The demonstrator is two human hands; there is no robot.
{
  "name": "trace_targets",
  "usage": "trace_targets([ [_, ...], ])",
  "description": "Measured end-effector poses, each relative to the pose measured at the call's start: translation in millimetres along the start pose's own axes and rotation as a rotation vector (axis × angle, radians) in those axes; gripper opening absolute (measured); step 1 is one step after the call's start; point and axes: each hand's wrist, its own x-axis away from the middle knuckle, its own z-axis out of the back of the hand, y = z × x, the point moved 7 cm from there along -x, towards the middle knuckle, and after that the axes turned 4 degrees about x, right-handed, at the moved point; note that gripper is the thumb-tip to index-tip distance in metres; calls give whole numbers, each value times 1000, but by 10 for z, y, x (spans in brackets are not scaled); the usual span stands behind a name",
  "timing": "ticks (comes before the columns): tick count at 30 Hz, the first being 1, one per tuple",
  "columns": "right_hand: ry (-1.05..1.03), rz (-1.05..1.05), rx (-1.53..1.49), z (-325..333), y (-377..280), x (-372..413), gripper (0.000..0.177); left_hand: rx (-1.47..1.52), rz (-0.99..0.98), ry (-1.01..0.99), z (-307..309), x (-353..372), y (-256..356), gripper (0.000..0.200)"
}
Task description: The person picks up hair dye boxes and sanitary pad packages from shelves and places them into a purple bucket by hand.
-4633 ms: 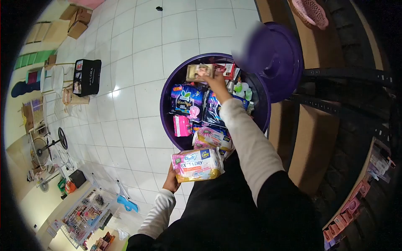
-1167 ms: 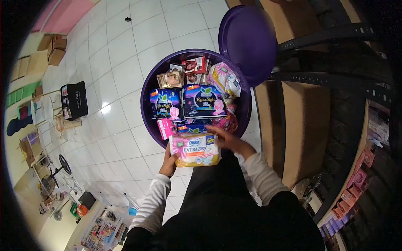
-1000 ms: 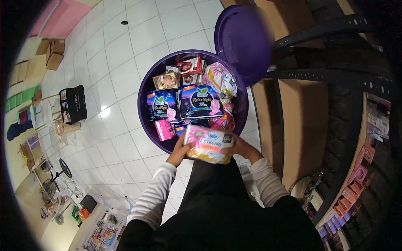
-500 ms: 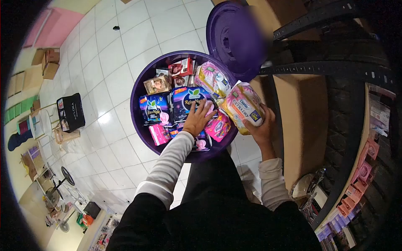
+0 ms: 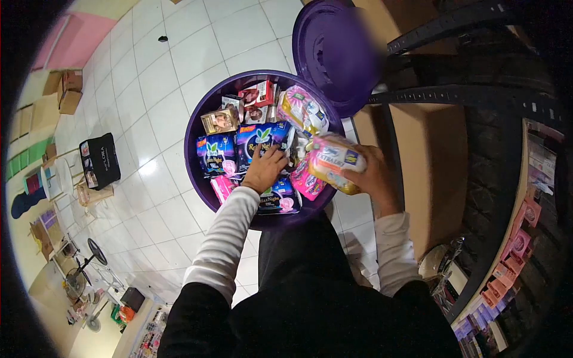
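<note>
My right hand (image 5: 377, 182) is closed round a pink, white and yellow pack of Charm Extra Dry pads (image 5: 335, 162), over the right rim of a round purple tub (image 5: 192, 173). My left hand (image 5: 265, 169) lies with its fingers spread on a dark blue Relax Night pad pack (image 5: 259, 136) in the middle of the tub. Another Relax Night pack (image 5: 216, 154) sits to its left. A similar Charm pack (image 5: 303, 110) rests at the tub's upper right. Beneath the held pack, a pink pack (image 5: 308, 181) shows in part.
Hair dye boxes (image 5: 256, 95) fill the tub's far side. The purple lid (image 5: 334, 65) stands behind, against a black metal rack (image 5: 447, 95). A large cardboard box (image 5: 433, 179) is on the right. On the tiled floor at left sits a black bag (image 5: 100, 160).
The Charm pack in my right hand has dropped lower and turned flatter, slightly left, over the tub's rim. My left hand has slid a little left, and the blue pack beneath it has shifted left.
</note>
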Motion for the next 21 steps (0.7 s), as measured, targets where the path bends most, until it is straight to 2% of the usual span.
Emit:
trace_targets([
  [1,-65,-32,10,-109,4,-84,64,5,19,-22,27,18,6,31],
  [4,-226,-121,-21,-570,-2,-311,64,41,22,-8,103,100,14,40],
  [7,-37,-32,-28,-815,-21,-570,63,67,34,49,222,175,-14,46],
  [10,-135,-67,-550,-1034,145,-872,64,110,60,120,404,251,-65,49],
  [11,-88,-124,-657,-971,95,-815,63,135,73,153,504,285,-86,50],
  [14,-43,-88,-832,-1274,178,-787,65,199,62,219,701,394,-172,48],
  [15,68,23,-626,-1676,492,-847,67,215,60,227,720,430,-180,48],
  [16,156,105,-408,-1612,361,-720,69,230,57,237,738,454,-179,48],
  [18,215,81,-444,-1792,322,-674,67,242,80,258,748,423,-188,48],
  [21,352,45,-397,-1641,65,-668,71,270,110,268,674,346,-141,51],
])
